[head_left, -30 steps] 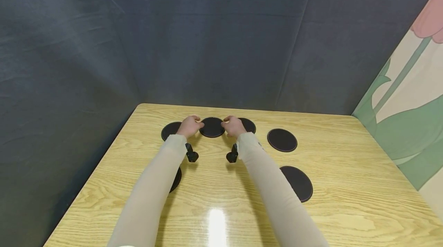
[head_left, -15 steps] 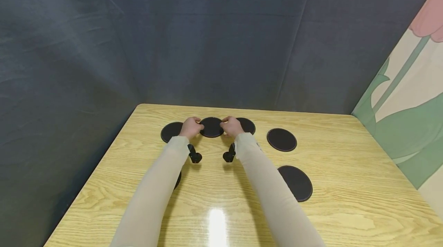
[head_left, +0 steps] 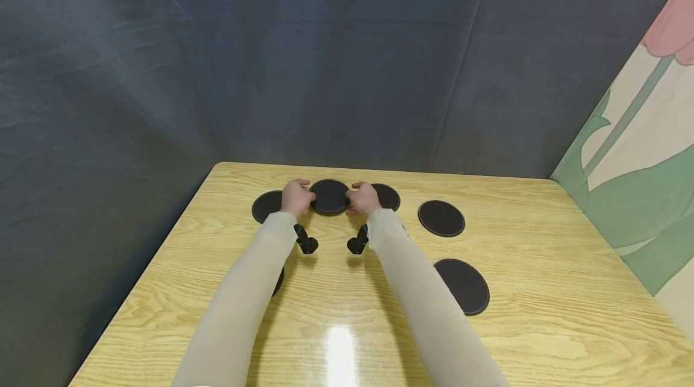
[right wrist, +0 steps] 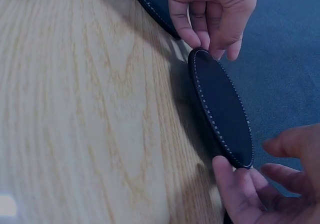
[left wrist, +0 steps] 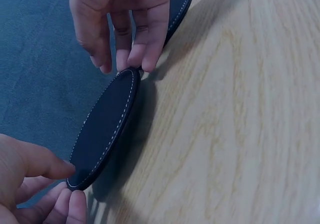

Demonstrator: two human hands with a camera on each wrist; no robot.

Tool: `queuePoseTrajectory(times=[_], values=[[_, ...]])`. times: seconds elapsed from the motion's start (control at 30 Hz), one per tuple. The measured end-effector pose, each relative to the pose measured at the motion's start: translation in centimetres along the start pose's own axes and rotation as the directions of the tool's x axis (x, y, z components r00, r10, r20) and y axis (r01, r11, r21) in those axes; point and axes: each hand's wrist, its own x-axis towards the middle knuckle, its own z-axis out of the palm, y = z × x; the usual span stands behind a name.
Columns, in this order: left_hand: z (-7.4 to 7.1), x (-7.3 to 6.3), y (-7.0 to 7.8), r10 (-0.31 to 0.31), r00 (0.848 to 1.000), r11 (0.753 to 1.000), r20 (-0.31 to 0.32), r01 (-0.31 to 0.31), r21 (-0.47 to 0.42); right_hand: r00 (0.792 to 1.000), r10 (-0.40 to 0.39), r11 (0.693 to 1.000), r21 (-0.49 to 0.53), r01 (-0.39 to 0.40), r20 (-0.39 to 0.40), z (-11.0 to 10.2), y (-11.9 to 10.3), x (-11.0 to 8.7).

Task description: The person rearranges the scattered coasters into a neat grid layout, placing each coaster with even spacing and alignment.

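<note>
A round black coaster (head_left: 330,196) with pale stitching is held between both hands near the table's far edge. In the wrist views it stands slightly off the wood, with a shadow beneath. My left hand (head_left: 296,198) pinches its left side; the left wrist view shows the thumb (left wrist: 62,169) on top and fingers under the rim. At the opposite side, my right hand (head_left: 364,199) has its fingertips (right wrist: 223,169) curled under the edge. Its thumb appears apart from the coaster in the right wrist view.
More black coasters lie around: one at far left (head_left: 265,206), one behind my right hand (head_left: 387,195), one to the right (head_left: 441,218), a nearer one (head_left: 464,286), and one mostly under my left sleeve (head_left: 279,281). A dark curtain (head_left: 336,73) backs the wooden table (head_left: 336,278).
Both hands have closed in slightly on the middle coaster. It has risen a little from the table, its top edge now higher in the head view. The other coasters have not moved.
</note>
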Motion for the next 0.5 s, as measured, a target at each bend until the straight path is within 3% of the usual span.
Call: queuePoseTrajectory(times=[0.27, 0.5], values=[[-0.42, -0.54, 0.69, 0.011, 1.0, 0.999, -0.027, -0.012, -0.048, 1.0, 0.005, 0.99, 0.14, -0.002, -0.017, -0.3, -0.22, -0.32], [-0.6, -0.98, 0.86, -0.01, 1.0, 0.994, -0.011, 0.009, -0.108, 0.999, -0.025, 0.986, 0.163, 0.029, -0.03, -0.54, 0.05, -0.71]])
